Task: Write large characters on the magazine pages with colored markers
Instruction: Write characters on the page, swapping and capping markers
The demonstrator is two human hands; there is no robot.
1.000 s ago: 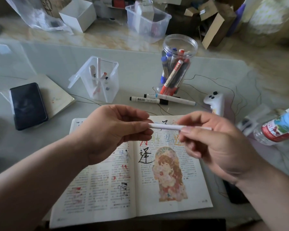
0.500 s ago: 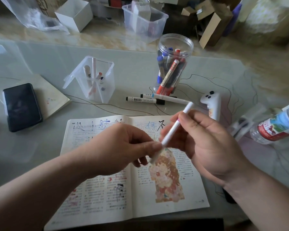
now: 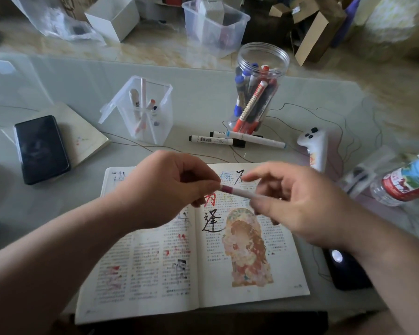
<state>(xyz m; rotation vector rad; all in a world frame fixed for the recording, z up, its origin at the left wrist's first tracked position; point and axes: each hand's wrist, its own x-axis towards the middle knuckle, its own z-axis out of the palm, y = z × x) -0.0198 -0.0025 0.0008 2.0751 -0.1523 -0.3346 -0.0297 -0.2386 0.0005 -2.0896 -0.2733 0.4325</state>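
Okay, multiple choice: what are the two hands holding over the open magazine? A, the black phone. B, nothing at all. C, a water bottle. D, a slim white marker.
D: the left hand pinches one end of a slim white marker and the right hand holds the other end, above the magazine.

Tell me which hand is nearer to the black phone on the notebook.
Left. The left hand pinches one end of the marker over the magazine, to the right of the phone; the right hand holds the barrel even farther right, beyond the left hand.
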